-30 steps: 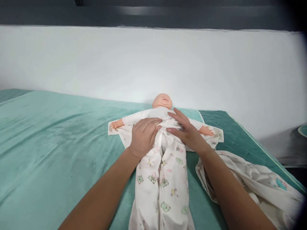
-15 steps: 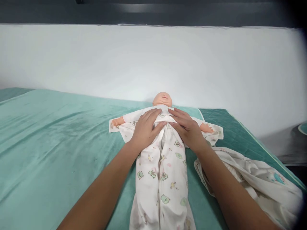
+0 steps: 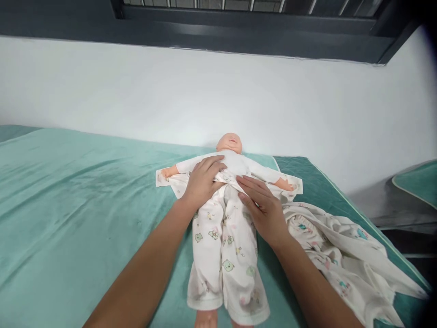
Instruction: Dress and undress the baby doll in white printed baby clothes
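Wall: plain white painted, standing behind the bed.

Cover: light green, plush-looking fabric, spreading across the bed in shallow creases.

Window frame: dark grey, running along the top of the view, with pale upright bars showing above its lower rail.

Pad: darker green, quilted fabric, showing along the right side of the bed.

Doll: peach-coloured, baby-shaped, bald-headed; lying on its back on the bed at the middle of the view, head near the wall, arms stretching out sideways.

Crumpled garment: white cloth with small coloured prints, lying in folds to the right of the doll, near the right forearm.

Trousers: white cloth with green bear prints, covering the doll's legs, the feet emerging below the cuffs.

Printed cloth: white, small-patterned, lying beneath the doll's outstretched arms.

Top: plain white, long-sleeved, covering the doll's chest and arms.

Left hand: resting over the doll's waist, fingers lying extended; its thumb tip is hiding at the cloth, so whether it is pinching cannot be told.

Right hand: lying flattened on the other side of the waist, fingers straight and together, thumb standing slightly apart, fingertips touching the bunched cloth.
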`<move>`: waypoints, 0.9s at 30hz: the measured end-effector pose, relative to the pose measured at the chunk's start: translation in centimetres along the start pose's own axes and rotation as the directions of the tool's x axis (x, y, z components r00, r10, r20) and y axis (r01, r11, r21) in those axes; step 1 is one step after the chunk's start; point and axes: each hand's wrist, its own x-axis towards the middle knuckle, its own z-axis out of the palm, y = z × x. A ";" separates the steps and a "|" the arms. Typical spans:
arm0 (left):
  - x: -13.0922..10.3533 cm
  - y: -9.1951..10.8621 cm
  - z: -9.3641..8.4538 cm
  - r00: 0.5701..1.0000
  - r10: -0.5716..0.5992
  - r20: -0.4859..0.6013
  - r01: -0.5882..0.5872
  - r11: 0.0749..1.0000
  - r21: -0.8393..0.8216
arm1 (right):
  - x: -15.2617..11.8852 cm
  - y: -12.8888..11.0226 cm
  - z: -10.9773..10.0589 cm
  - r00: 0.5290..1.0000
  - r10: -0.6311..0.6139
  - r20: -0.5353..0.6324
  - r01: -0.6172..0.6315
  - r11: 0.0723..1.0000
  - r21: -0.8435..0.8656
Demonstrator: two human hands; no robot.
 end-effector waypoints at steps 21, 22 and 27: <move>-3.4 3.8 -1.9 0.981 -0.195 0.020 0.196 0.973 -0.124 | 0.4 2.7 0.6 0.995 0.058 0.085 -0.056 0.998 -0.026; -3.4 3.7 -1.9 0.979 -0.200 0.025 0.202 0.972 -0.123 | 0.4 2.7 0.6 0.994 0.068 0.083 -0.065 0.997 -0.038; -3.2 3.6 -1.7 0.978 -0.205 0.030 0.207 0.970 -0.125 | 0.4 2.6 0.6 0.992 0.111 0.056 -0.106 0.991 -0.087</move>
